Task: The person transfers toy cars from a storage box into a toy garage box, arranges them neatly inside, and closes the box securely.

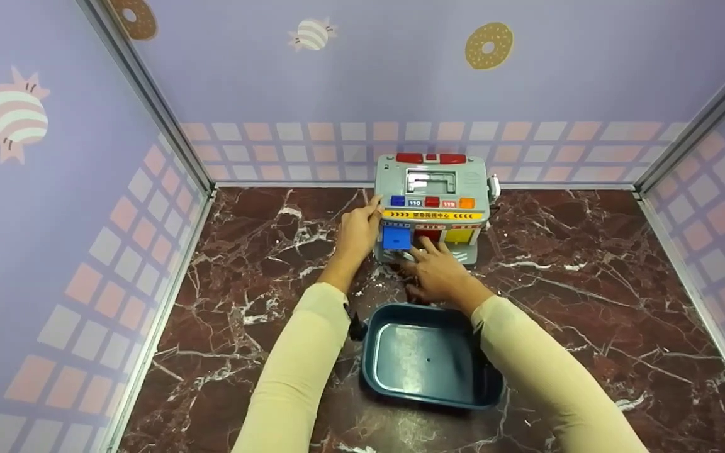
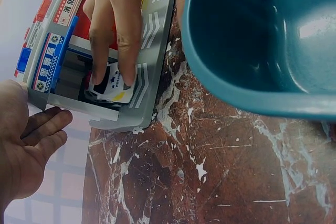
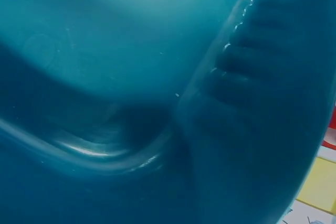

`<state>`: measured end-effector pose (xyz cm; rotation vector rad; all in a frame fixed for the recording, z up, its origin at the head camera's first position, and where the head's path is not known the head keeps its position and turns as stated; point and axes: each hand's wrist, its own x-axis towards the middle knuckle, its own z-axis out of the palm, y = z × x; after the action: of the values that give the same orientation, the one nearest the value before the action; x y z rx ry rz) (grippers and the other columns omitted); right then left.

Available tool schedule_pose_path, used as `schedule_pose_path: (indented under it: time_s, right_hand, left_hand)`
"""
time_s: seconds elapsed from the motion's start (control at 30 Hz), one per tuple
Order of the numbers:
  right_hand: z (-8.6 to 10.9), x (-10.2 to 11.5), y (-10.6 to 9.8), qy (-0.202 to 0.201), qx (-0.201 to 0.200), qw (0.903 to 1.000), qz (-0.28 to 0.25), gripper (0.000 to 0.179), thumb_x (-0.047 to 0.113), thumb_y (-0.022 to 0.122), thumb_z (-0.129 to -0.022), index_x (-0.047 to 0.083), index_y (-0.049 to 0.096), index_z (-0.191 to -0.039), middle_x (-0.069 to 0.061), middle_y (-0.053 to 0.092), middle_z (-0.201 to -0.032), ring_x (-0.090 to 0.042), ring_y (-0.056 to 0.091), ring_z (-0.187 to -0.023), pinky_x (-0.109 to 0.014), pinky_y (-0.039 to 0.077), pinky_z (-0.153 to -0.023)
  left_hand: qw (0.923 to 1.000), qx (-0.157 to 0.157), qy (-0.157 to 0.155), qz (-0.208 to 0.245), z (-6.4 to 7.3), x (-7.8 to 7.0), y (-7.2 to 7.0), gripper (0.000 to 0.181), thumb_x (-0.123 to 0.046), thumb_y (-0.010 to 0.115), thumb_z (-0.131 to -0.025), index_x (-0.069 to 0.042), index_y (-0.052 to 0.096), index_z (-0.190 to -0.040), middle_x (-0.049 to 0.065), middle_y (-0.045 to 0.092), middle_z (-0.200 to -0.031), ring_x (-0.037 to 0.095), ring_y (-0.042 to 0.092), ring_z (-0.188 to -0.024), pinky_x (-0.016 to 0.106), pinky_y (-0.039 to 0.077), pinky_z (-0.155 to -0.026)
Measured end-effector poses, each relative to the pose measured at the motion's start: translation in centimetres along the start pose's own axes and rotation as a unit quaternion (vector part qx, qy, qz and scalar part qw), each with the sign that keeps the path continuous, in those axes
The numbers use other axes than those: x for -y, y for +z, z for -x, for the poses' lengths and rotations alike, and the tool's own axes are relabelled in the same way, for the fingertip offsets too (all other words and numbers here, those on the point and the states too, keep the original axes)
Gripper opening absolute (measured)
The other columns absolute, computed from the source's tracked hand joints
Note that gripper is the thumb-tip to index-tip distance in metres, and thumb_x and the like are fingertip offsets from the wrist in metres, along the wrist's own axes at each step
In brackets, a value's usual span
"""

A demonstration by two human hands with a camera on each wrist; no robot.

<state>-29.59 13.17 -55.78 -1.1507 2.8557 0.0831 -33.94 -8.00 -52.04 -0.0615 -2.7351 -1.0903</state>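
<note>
A grey toy rescue station [image 1: 428,211] stands at the back wall, with blue, red and yellow garage doors along its front. The blue door [image 1: 396,238] is swung up. In the left wrist view a white toy police car [image 2: 113,85] sits partly inside that bay, on the grey ramp. My right hand [image 1: 436,272] reaches in from the front; two extended fingers [image 2: 126,40] rest on the car. My left hand [image 1: 357,234] lies along the station's left side, its fingers at the side wall. The right wrist view shows mostly the basin, with that hand hidden.
A dark teal plastic basin [image 1: 372,371] stands on the marbled surface just in front of the station, beneath my right forearm. Purple patterned panels [image 1: 362,82] enclose the back and both sides. A small white part [image 1: 494,187] sticks out from the station's right side.
</note>
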Motion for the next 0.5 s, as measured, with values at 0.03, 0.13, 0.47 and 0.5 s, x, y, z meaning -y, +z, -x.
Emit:
schedule_pose_path:
  time_s: [0.03, 0.13, 0.47, 0.5]
  right_hand:
    - [0.0, 0.0, 0.0, 0.005, 0.005, 1.0, 0.003, 0.059, 0.046, 0.072, -0.103, 0.016, 0.065, -0.153, -0.015, 0.057, -0.162, -0.05, 0.041, -0.153, -0.074, 0.043, -0.121]
    - [-0.2, -0.2, -0.1, 0.017, 0.011, 0.9997, 0.01, 0.057, 0.047, 0.072, -0.103, 0.013, 0.068, -0.149, -0.013, 0.058, -0.161, -0.048, 0.041, -0.151, -0.074, 0.042, -0.122]
    - [-1.1, -0.4, -0.2, 0.042, 0.032, 0.9986, 0.001, 0.063, 0.046, 0.074, -0.103, 0.012, 0.064, -0.154, -0.012, 0.047, -0.173, -0.046, 0.042, -0.15, -0.071, 0.043, -0.122]
    - [-1.1, -0.4, -0.2, 0.046, 0.035, 0.9983, 0.0, 0.064, 0.046, 0.074, -0.102, 0.012, 0.063, -0.155, -0.012, 0.046, -0.174, -0.046, 0.041, -0.15, -0.07, 0.043, -0.122]
  left_hand:
    - [1.0, -0.001, 0.0, 0.0, 0.0, 0.0, 0.0, 0.04, -0.04, 0.06, -0.115, -0.023, 0.07, -0.15, 0.017, 0.076, -0.137, 0.043, 0.077, -0.122, 0.06, 0.062, -0.098]
    - [1.0, -0.002, 0.003, -0.001, 0.0, 0.0, 0.0, 0.04, -0.04, 0.059, -0.115, -0.025, 0.07, -0.15, 0.017, 0.076, -0.137, 0.044, 0.077, -0.122, 0.061, 0.062, -0.097]
    - [0.9999, 0.005, 0.006, 0.009, 0.0, 0.2, 0.1, 0.039, -0.037, 0.058, -0.116, -0.023, 0.07, -0.151, 0.014, 0.077, -0.138, 0.039, 0.08, -0.117, 0.058, 0.062, -0.098]
    - [0.9999, 0.005, 0.005, 0.009, 0.0, 0.2, 0.1, 0.039, -0.037, 0.058, -0.116, -0.024, 0.07, -0.151, 0.014, 0.077, -0.137, 0.039, 0.08, -0.116, 0.058, 0.062, -0.097]
